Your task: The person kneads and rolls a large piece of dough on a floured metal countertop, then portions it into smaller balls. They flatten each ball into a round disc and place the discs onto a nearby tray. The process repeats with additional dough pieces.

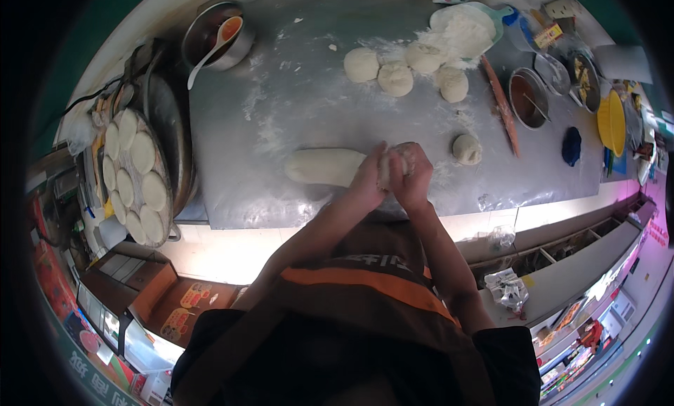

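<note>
Both my hands meet over the metal worktop near its front edge. My left hand and my right hand are closed around a lump of dough, which the fingers partly hide. A long, smooth dough roll lies on the worktop to the left, its right end running behind my left hand; whether it joins the lump is hidden. To the right of my hands sits a single dough ball. Farther back, several round dough balls rest beside a heap of white flour.
A wooden rolling pin lies at the right, beside a metal pot of brown sauce. At the back left stands a metal pot with a white ladle. Flat dough rounds cover a round board at far left.
</note>
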`<state>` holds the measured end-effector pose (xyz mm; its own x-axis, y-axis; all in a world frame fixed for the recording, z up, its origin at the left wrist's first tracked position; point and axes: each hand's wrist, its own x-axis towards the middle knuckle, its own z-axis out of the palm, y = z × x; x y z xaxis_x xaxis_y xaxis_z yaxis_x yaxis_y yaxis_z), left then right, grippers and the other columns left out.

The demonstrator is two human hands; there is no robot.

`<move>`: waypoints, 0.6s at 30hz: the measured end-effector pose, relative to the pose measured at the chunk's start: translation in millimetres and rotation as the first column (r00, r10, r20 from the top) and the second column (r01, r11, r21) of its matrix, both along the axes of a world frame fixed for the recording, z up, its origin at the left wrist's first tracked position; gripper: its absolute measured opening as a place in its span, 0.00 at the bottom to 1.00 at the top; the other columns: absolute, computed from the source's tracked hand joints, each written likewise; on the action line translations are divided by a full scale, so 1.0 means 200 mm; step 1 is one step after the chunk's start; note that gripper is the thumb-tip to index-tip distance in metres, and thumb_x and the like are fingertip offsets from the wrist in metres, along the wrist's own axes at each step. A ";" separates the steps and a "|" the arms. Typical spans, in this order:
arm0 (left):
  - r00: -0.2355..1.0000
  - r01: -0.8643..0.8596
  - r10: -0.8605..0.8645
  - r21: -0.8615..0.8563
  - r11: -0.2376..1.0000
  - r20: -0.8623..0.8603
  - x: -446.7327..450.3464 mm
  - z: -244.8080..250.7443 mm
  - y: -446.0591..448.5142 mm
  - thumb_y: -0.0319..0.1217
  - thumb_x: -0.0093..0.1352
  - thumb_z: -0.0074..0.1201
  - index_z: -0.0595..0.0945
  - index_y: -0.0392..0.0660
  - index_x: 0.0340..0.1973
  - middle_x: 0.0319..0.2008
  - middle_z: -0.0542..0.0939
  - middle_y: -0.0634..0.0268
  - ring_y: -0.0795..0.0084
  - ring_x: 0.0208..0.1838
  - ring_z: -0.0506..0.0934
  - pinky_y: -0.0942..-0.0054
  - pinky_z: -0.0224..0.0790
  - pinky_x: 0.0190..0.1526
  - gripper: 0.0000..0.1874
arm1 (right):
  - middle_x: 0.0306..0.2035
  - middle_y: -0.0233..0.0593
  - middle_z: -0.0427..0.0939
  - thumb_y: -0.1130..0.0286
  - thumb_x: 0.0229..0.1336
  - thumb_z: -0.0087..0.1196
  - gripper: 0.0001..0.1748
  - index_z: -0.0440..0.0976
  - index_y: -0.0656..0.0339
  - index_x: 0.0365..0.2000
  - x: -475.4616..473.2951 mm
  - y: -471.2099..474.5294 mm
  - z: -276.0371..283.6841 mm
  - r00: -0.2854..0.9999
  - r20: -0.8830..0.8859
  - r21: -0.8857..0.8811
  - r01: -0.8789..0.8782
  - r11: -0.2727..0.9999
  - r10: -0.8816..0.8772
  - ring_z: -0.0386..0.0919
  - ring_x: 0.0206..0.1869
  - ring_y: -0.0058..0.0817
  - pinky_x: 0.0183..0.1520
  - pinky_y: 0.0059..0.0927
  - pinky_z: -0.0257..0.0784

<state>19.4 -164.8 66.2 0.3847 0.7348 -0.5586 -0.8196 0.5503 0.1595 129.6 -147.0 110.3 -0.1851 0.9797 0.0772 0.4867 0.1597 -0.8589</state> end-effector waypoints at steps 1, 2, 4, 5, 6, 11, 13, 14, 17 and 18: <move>0.976 0.026 -0.027 0.005 1.000 0.218 -0.04 0.03 -0.01 0.43 0.71 0.38 0.72 0.40 0.51 0.48 0.75 0.57 0.63 0.51 0.73 0.65 0.66 0.55 0.21 | 0.35 0.43 0.76 0.74 0.49 0.54 0.23 0.68 0.67 0.48 0.02 0.01 0.00 0.993 -0.067 -0.161 0.084 0.983 -0.096 0.73 0.40 0.46 0.46 0.39 0.69; 0.883 0.016 -0.052 0.081 0.997 0.466 -0.06 0.05 -0.01 0.43 0.71 0.39 0.72 0.40 0.51 0.49 0.75 0.57 0.63 0.52 0.74 0.65 0.66 0.54 0.22 | 0.39 0.45 0.75 0.76 0.50 0.51 0.24 0.66 0.66 0.51 0.03 0.01 0.01 0.971 -0.207 -0.209 0.073 0.975 -0.117 0.72 0.42 0.43 0.48 0.37 0.69; 0.925 0.039 -0.040 0.012 0.999 0.377 -0.08 0.05 0.00 0.43 0.71 0.39 0.72 0.39 0.52 0.50 0.75 0.57 0.61 0.53 0.74 0.63 0.65 0.55 0.22 | 0.46 0.49 0.74 0.80 0.54 0.45 0.27 0.61 0.66 0.57 0.04 0.02 0.04 0.823 -0.443 -0.426 0.155 0.892 -0.355 0.72 0.48 0.36 0.51 0.33 0.67; 0.939 -0.004 -0.006 0.027 1.000 0.343 -0.08 0.03 0.01 0.43 0.71 0.40 0.72 0.39 0.52 0.50 0.76 0.56 0.60 0.53 0.74 0.62 0.65 0.56 0.23 | 0.50 0.51 0.70 0.80 0.53 0.44 0.30 0.58 0.66 0.59 0.03 0.02 0.05 0.909 -0.353 -0.361 0.087 0.928 -0.223 0.70 0.50 0.39 0.53 0.34 0.66; 0.948 0.049 -0.041 -0.017 0.999 0.316 -0.08 0.00 0.01 0.44 0.71 0.40 0.73 0.39 0.51 0.50 0.76 0.57 0.60 0.53 0.74 0.62 0.66 0.55 0.23 | 0.54 0.53 0.67 0.80 0.53 0.44 0.32 0.54 0.66 0.61 0.03 0.02 0.06 0.962 -0.245 -0.287 0.046 0.957 -0.120 0.69 0.53 0.41 0.56 0.35 0.64; 0.877 0.038 -0.106 0.154 0.987 0.469 -0.02 -0.14 -0.02 0.44 0.72 0.39 0.74 0.41 0.49 0.46 0.77 0.58 0.61 0.48 0.76 0.62 0.69 0.51 0.21 | 0.61 0.55 0.59 0.75 0.49 0.50 0.31 0.63 0.64 0.57 0.01 -0.04 0.11 0.969 0.200 0.195 0.107 0.975 -0.146 0.60 0.61 0.54 0.63 0.48 0.54; 0.912 0.066 -0.073 0.032 0.997 0.403 0.04 -0.15 -0.04 0.46 0.71 0.41 0.72 0.41 0.51 0.49 0.75 0.57 0.61 0.50 0.75 0.63 0.68 0.52 0.23 | 0.52 0.53 0.67 0.73 0.46 0.54 0.26 0.68 0.62 0.50 0.00 -0.08 0.10 0.957 0.289 0.199 -0.101 0.975 0.040 0.64 0.57 0.51 0.58 0.50 0.60; 0.938 0.071 -0.063 -0.012 0.997 0.340 0.06 -0.14 -0.05 0.46 0.70 0.42 0.71 0.41 0.52 0.50 0.74 0.57 0.61 0.51 0.74 0.64 0.67 0.53 0.24 | 0.47 0.51 0.71 0.72 0.45 0.56 0.23 0.71 0.61 0.47 0.01 -0.09 0.09 0.933 0.335 0.252 -0.226 0.941 0.134 0.67 0.54 0.50 0.56 0.51 0.62; 0.982 0.172 -0.161 -0.109 0.979 0.101 0.10 -0.12 -0.05 0.49 0.69 0.44 0.68 0.41 0.55 0.53 0.71 0.55 0.61 0.54 0.71 0.65 0.65 0.55 0.27 | 0.40 0.46 0.75 0.70 0.44 0.58 0.13 0.74 0.60 0.35 0.06 -0.06 0.03 0.978 0.202 0.311 -0.013 0.950 -0.052 0.73 0.44 0.47 0.46 0.45 0.69; 0.970 0.239 -0.233 -0.095 0.966 0.064 0.06 -0.11 -0.04 0.50 0.69 0.45 0.67 0.41 0.56 0.54 0.70 0.55 0.61 0.55 0.70 0.65 0.64 0.56 0.29 | 0.34 0.42 0.77 0.71 0.43 0.59 0.10 0.74 0.60 0.30 0.10 -0.03 0.00 0.982 0.172 0.371 0.003 0.929 -0.073 0.75 0.36 0.44 0.40 0.42 0.70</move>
<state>32.4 -172.5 44.2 0.5708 0.5601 -0.6004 -0.6701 0.7404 0.0536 150.6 -153.7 110.9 -0.1929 0.8950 0.4021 0.6393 0.4255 -0.6405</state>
